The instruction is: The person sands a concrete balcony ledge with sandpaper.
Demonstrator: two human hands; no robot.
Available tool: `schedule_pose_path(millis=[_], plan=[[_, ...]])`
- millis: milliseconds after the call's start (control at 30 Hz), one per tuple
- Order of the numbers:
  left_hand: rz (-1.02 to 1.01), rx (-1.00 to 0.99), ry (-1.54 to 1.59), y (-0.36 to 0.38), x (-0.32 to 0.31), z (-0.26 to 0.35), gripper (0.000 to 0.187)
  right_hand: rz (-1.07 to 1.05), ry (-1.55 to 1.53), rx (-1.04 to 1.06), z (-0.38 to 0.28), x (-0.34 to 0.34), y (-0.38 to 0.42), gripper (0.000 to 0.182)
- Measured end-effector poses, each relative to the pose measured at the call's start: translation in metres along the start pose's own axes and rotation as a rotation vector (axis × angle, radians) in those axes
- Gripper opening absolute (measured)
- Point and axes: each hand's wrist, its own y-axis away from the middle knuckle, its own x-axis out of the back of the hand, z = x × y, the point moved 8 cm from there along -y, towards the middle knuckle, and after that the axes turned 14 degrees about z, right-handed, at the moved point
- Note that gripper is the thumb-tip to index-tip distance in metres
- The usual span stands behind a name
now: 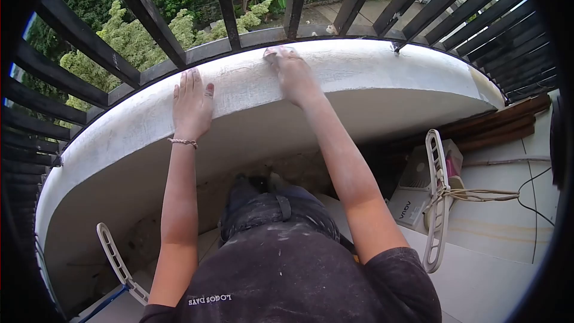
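A curved white ledge (239,91) runs below dark metal railing bars. My left hand (193,101) lies flat on the ledge's top, fingers stretched toward the railing, with a braided band around the wrist. To its right, my right hand (293,72) is pressed to the ledge near the bars, its fingers bent around a small pale piece that is too hidden to make out. Whitish dust coats both hands and forearms. The ledge surface looks chalky and streaked.
Dark railing bars (225,6) rise along the ledge's outer edge, with greenery beyond. At the right are a white slotted plastic piece (438,203) with tied cords, a box (415,188) and brown lengths (496,128). Another slotted piece (113,254) stands at lower left.
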Motion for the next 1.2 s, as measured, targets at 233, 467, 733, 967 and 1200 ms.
schedule_pose_path(millis=[233,467,733,967,1200], plan=[[-0.028,0.100,-0.232,0.007,0.005,-0.087,0.066,-0.103,0.292,-0.452,0.104,0.028,-0.019,0.034],[0.037,0.048,-0.200,0.006,0.005,-0.101,0.068,-0.268,-0.017,-0.032,-0.050,-0.028,-0.010,0.039],[0.051,0.085,-0.281,0.010,0.009,-0.103,0.066,-0.121,0.520,-0.294,0.094,0.007,-0.036,0.039],[0.057,0.056,-0.225,0.008,0.010,-0.110,0.067,-0.407,0.003,-0.104,-0.076,-0.056,-0.025,0.047],[0.042,0.073,-0.270,0.009,0.009,-0.108,0.067,-0.054,0.482,-0.466,0.166,0.033,-0.035,0.058]])
